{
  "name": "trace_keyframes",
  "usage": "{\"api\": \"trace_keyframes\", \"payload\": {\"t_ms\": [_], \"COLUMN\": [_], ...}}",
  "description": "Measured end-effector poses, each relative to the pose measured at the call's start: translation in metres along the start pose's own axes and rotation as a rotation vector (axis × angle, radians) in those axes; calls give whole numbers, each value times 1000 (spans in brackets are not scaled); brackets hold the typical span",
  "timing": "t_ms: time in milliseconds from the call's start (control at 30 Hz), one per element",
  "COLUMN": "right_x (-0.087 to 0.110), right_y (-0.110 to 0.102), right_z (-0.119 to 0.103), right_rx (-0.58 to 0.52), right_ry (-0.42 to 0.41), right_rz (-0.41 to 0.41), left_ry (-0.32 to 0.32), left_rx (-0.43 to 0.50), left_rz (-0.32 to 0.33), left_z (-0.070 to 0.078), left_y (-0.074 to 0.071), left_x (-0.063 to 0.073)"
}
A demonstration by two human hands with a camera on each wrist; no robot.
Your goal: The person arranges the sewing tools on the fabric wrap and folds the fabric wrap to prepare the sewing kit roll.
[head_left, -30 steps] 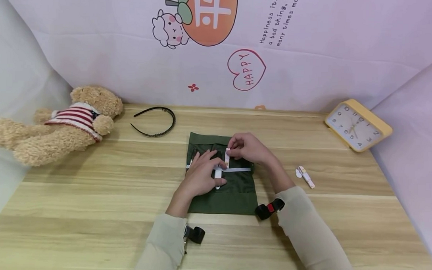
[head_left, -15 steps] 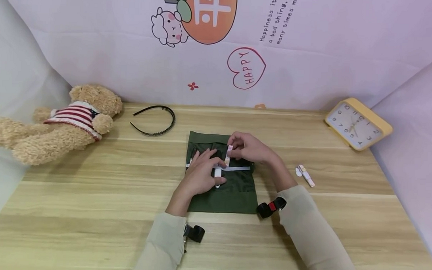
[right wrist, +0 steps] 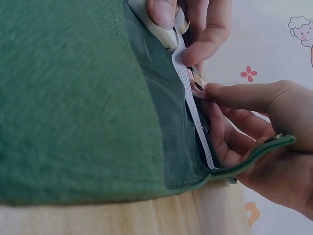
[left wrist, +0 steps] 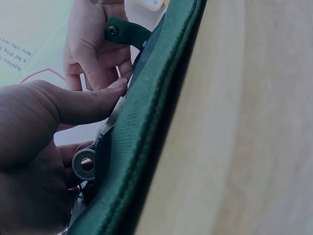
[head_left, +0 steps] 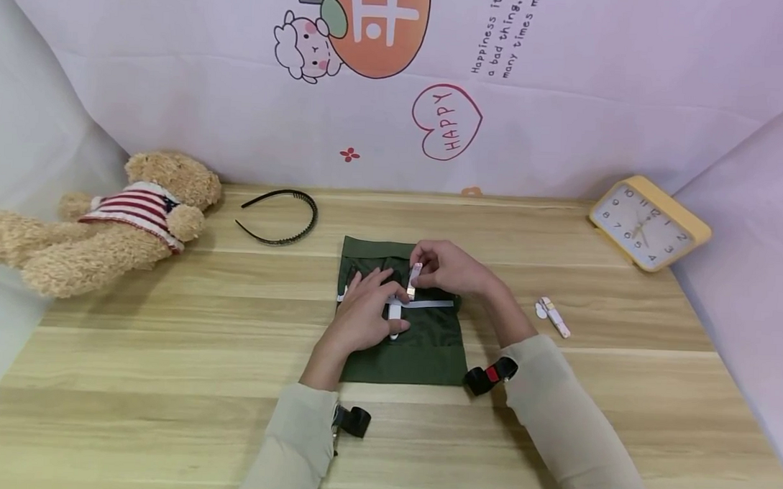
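A dark green fabric pouch [head_left: 403, 365] lies unfolded on the table, a white elastic band [head_left: 435, 303] across its middle. My right hand [head_left: 452, 268] pinches slim pink-and-white nail clippers [head_left: 415, 277] between thumb and fingers, their shiny metal end at the band. My left hand [head_left: 361, 317] rests on the pouch with its fingers spread. Its index fingertip presses by the band, and its thumb touches a white slim item [head_left: 395, 313] tucked under it. A grey ring-shaped part [left wrist: 84, 164] shows below the left thumb in the left wrist view; its kind is unclear.
A similar pink-and-white slim item [head_left: 555, 318] with a small white round piece lies right of the pouch. Farther back are a black headband [head_left: 315, 217], a teddy bear [head_left: 133, 221] at left and a yellow clock [head_left: 647, 225] at right. A snap strap [right wrist: 264, 149] sticks out from the pouch.
The nail clippers have tilted slightly in my right hand, their upper end leaning right. Both hands stay in nearly the same place.
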State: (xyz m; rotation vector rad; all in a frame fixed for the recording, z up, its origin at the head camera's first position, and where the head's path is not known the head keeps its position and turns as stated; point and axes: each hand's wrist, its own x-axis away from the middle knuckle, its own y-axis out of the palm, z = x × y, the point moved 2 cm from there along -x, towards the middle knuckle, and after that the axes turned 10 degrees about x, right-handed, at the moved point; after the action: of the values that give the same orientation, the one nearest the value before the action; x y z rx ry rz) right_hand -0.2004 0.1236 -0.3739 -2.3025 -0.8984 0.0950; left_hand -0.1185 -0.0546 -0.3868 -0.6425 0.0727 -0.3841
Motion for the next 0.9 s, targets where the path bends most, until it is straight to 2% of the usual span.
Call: {"api": "trace_keyframes", "payload": {"t_ms": [533, 900], "right_x": [0, 0], "right_y": [0, 1], "right_z": [0, -1], "right_rx": [78, 68], "right_ry": [-54, -66], "right_rz": [-114, -157], "left_ry": [21, 7], "left_rx": [10, 16], "left_rz": [4, 5], "left_z": [-1, -1], "left_y": [0, -1], "left_x": [0, 1]}}
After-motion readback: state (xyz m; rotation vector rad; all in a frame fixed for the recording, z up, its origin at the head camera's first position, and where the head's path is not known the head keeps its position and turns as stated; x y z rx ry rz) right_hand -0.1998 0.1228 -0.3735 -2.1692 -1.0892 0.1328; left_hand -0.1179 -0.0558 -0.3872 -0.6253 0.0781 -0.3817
